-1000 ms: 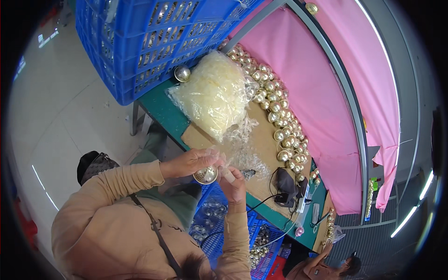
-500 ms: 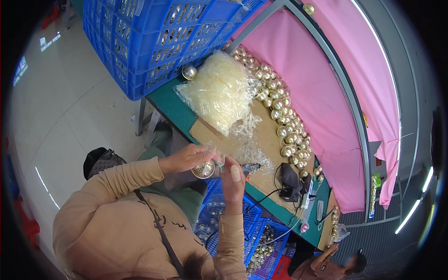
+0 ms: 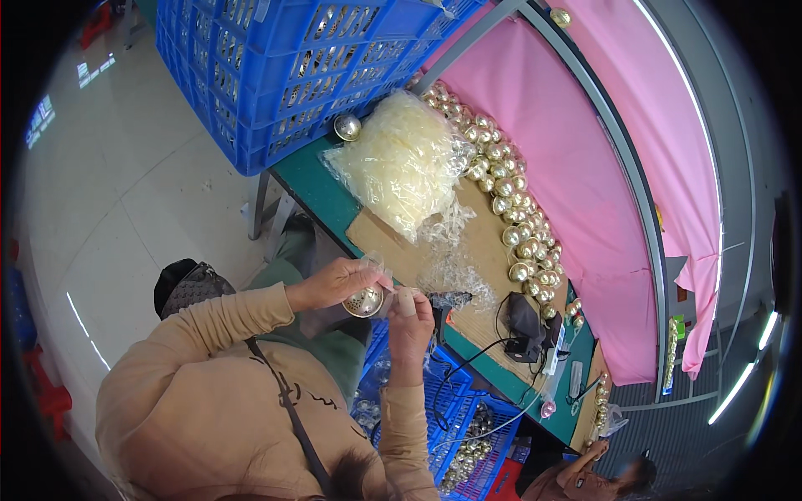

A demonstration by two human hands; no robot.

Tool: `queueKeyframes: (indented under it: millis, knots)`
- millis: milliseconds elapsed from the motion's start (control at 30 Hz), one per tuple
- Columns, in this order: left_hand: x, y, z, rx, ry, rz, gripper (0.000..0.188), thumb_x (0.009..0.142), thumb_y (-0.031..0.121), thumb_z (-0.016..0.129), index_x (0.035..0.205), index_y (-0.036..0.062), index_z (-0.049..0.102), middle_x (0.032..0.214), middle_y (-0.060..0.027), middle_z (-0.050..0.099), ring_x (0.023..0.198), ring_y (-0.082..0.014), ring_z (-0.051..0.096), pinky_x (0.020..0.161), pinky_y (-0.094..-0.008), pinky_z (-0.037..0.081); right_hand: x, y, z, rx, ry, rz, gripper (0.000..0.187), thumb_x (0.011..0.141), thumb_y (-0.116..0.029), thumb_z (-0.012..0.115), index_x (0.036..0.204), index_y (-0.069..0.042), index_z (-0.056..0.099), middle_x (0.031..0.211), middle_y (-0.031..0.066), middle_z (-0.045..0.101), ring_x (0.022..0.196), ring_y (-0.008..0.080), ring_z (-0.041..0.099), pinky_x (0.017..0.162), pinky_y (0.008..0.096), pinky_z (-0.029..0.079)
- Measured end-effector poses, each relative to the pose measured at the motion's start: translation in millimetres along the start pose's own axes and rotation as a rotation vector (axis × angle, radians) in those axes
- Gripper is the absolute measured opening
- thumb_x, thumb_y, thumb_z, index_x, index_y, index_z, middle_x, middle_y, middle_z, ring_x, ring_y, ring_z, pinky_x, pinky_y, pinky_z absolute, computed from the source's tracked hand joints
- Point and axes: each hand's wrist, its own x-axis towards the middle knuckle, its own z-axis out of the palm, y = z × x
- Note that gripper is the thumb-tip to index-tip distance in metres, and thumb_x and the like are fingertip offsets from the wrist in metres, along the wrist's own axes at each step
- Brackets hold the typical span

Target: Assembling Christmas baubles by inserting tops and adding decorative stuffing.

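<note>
compared with half a second ago, the whole view has shifted a little, so the blue crate [image 3: 251, 138], the lone silver ball [image 3: 347, 127] beside it and the bag of pale pieces [image 3: 397, 163] sit slightly farther right. your left hand [image 3: 338, 282] stays nearly in place, thumb and fingers closed on the perforated ball [image 3: 362, 304], with clear film [image 3: 373, 259] sticking up by its fingertips. your right hand [image 3: 409, 324] has drawn in: its fingers are bunched just beside the ball's right side, where earlier they stood a little apart.

the perforated ball is above your lap, just off the near edge of the green table [image 3: 317, 179]. it is round, so no long axis stands out; its holes show mostly on the left and lower part (the shine makes this rough to judge).

your left fingers cover the ball's upper edge. whether your right hand pinches film or anything else, you cannot tell from here. a dark object [image 3: 451, 299] beyond that hand is hard to make out, your right forearm hides part of the lower blue crates [image 3: 455, 409], and a co-worker [image 3: 576, 476] is cut off at the lower edge.
</note>
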Motion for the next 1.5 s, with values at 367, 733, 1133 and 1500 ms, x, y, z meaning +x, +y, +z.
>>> queueKeyframes:
  millis: [367,733,1133,1500]
  knots:
    - [-1.4,-15.0,3.4,-0.050,0.103,0.014,0.035,0.099,0.026,0.037,0.106,-0.0006,0.058,0.102,-0.0072,0.061,0.095,-0.0124,0.055,0.085,-0.0265,0.044,-0.8,11.5,17.1,-0.304,0.200,-0.282,0.007,0.086,-0.008,0.061,0.089,-0.002,0.058,0.085,0.0028,0.060,0.072,0.0074,0.053,0.066,0.0191,0.043]
    - [11.2,-24.3,-5.7,0.066,0.130,0.033,0.037,0.098,0.029,0.038,0.105,0.0001,0.060,0.095,-0.0054,0.057,0.087,-0.0106,0.052,0.078,-0.0258,0.043,-31.6,-30.5,34.8,-0.422,-0.140,-0.140,0.010,0.077,0.003,0.063,0.084,-0.004,0.062,0.123,0.0141,0.050,0.116,0.0218,0.045,0.096,0.0348,0.036]
    - [8.0,-38.6,2.8,0.036,0.176,0.079,0.036,0.098,0.030,0.038,0.103,0.0006,0.059,0.094,-0.0057,0.053,0.084,-0.0132,0.053,0.073,-0.0271,0.044,-12.0,6.0,40.7,-0.413,-0.031,-0.143,0.007,0.081,0.000,0.059,0.087,-0.002,0.062,0.141,0.0171,0.032,0.127,0.0237,0.036,0.101,0.0342,0.032]
    - [3.8,-49.7,2.8,0.026,0.207,0.197,0.030,0.097,0.025,0.041,0.104,0.0010,0.058,0.096,-0.0068,0.054,0.090,-0.0147,0.053,0.079,-0.0273,0.043,-7.8,25.8,28.3,-0.407,0.006,-0.183,0.008,0.082,-0.004,0.061,0.090,-0.002,0.060,0.141,0.0155,0.031,0.126,0.0237,0.037,0.100,0.0359,0.033]
